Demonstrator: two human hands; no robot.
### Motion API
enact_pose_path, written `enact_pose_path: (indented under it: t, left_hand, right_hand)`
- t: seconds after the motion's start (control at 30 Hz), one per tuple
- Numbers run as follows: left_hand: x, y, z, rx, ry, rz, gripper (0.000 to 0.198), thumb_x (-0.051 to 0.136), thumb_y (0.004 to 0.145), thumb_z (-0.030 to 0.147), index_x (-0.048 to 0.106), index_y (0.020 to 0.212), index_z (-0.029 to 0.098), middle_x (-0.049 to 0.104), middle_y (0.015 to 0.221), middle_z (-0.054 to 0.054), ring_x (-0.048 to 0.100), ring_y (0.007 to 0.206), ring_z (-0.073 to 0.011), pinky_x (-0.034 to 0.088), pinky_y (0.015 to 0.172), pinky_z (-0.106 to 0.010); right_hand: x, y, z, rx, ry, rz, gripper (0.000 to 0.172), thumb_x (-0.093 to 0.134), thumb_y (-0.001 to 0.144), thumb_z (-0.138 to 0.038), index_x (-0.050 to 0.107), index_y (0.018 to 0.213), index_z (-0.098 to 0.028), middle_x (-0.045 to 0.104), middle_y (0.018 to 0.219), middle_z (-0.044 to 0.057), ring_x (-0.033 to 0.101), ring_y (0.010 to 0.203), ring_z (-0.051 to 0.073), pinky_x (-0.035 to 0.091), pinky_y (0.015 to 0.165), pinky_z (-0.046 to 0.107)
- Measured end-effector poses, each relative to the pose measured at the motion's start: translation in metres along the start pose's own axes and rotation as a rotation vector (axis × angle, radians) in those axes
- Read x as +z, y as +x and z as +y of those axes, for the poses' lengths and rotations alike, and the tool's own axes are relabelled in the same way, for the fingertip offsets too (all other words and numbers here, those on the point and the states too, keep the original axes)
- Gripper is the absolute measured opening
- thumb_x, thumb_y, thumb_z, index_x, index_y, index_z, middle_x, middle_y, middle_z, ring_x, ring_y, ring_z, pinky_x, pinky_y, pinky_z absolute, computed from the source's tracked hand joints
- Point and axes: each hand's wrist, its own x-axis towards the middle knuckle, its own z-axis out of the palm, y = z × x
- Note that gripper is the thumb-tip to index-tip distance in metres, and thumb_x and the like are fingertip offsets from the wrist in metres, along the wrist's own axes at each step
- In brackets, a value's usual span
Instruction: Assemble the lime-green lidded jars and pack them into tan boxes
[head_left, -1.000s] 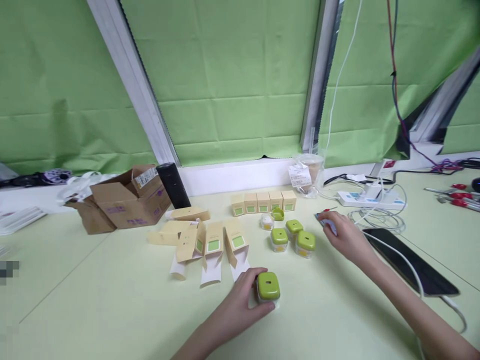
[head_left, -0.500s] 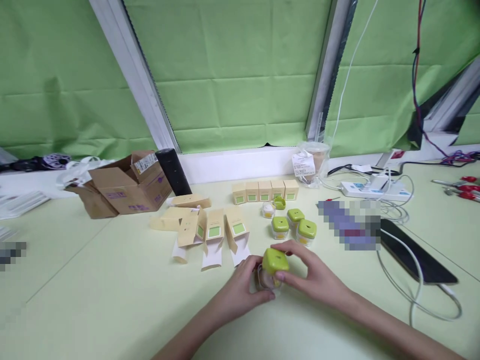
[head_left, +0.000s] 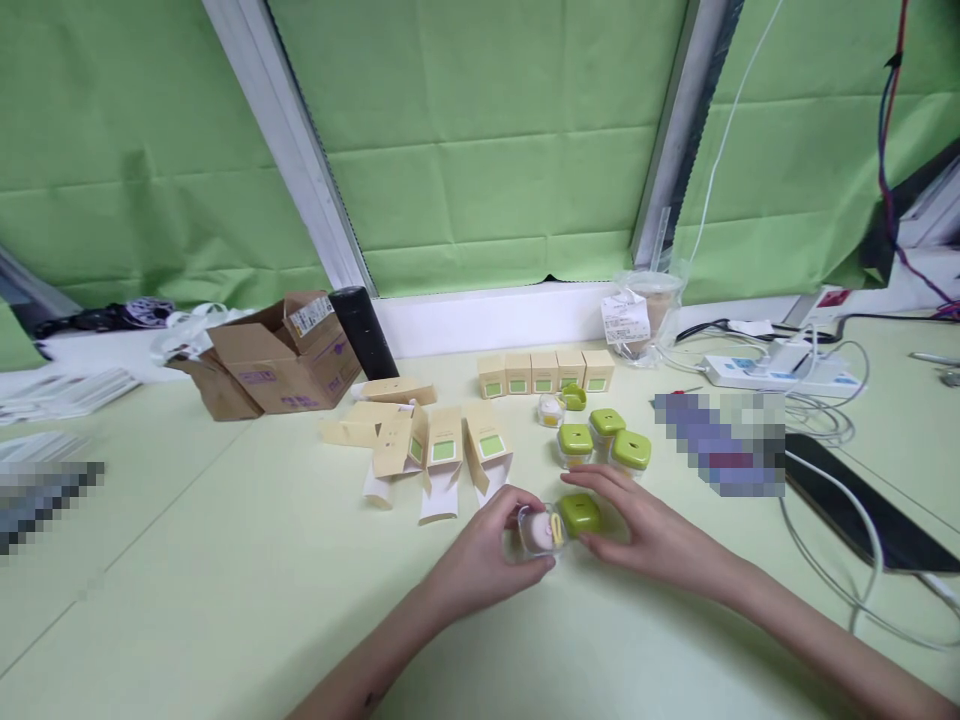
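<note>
My left hand [head_left: 491, 550] is closed around a small clear square container [head_left: 527, 543], its open top facing up. Inside lie a pale pinkish round item [head_left: 540, 530] and a yellow piece [head_left: 556, 530]. Just right of the container, a glossy green lid [head_left: 580, 514] lies on the table. Around that lid, my right hand [head_left: 637, 520] has its fingers spread, with the thumb near the lower edge. Beyond it stand several clear containers with green lids, one being a lidded container [head_left: 575, 443]. Farther back, another uncovered container [head_left: 550, 409] sits beside a second loose lid [head_left: 574, 397].
Several small cream boxes [head_left: 544, 374] stand in a row at the back. Opened cream boxes [head_left: 444, 450] lie left of centre. Behind are a cardboard box [head_left: 300, 365], black cylinder [head_left: 364, 330] and plastic bag [head_left: 641, 315]. A power strip [head_left: 780, 372], cables and a black phone-like slab [head_left: 862, 510] occupy the right.
The green lid has come off the container and now lies on the table to its right. My right hand's fingers have spread from it. The camera view has shifted slightly.
</note>
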Motion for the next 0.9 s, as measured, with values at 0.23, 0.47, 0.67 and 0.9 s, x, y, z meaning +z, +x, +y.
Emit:
enact_pose_path:
  t: [0.23, 0.47, 0.67, 0.9]
  left_hand:
    - [0.005, -0.005, 0.000, 0.083, 0.099, 0.127, 0.052, 0.067, 0.066, 0.021, 0.043, 0.111, 0.022, 0.053, 0.112, -0.007, 0.053, 0.102, -0.0218, 0.047, 0.082, -0.033]
    - [0.003, -0.004, -0.004, 0.218, 0.290, 0.168, 0.048, 0.064, 0.069, 0.020, 0.043, 0.112, 0.020, 0.057, 0.109, -0.008, 0.054, 0.101, -0.0235, 0.047, 0.082, -0.036]
    - [0.008, -0.007, -0.008, 0.423, 0.520, 0.156, 0.061, 0.064, 0.073, 0.020, 0.031, 0.124, 0.019, 0.057, 0.113, -0.010, 0.054, 0.099, -0.0228, 0.049, 0.081, -0.036]
    - [0.013, -0.007, -0.016, 0.570, 0.678, 0.167, 0.064, 0.059, 0.076, 0.015, 0.027, 0.131, 0.016, 0.060, 0.112, -0.011, 0.055, 0.096, -0.0232, 0.051, 0.079, -0.037]
  right_hand:
    - [0.005, 0.003, -0.014, -0.190, 0.106, 0.067, 0.016, 0.053, 0.088, -0.023, 0.059, 0.103, -0.024, 0.060, 0.098, 0.006, 0.058, 0.093, 0.019, 0.049, 0.080, 0.035]
    - [0.006, 0.000, -0.009, 0.037, 0.586, 0.247, 0.007, 0.045, 0.086, -0.018, 0.046, 0.080, -0.022, 0.062, 0.092, 0.005, 0.061, 0.075, 0.016, 0.051, 0.066, 0.031]
    - [0.009, -0.003, -0.017, -0.045, 0.156, 0.100, 0.020, 0.045, 0.088, -0.023, 0.056, 0.105, -0.023, 0.058, 0.082, 0.002, 0.057, 0.075, 0.016, 0.048, 0.066, 0.030]
    - [0.020, -0.004, -0.010, -0.215, -0.280, 0.122, 0.026, 0.060, 0.084, -0.038, 0.059, 0.098, -0.016, 0.060, 0.075, 0.004, 0.058, 0.066, 0.019, 0.044, 0.057, 0.029]
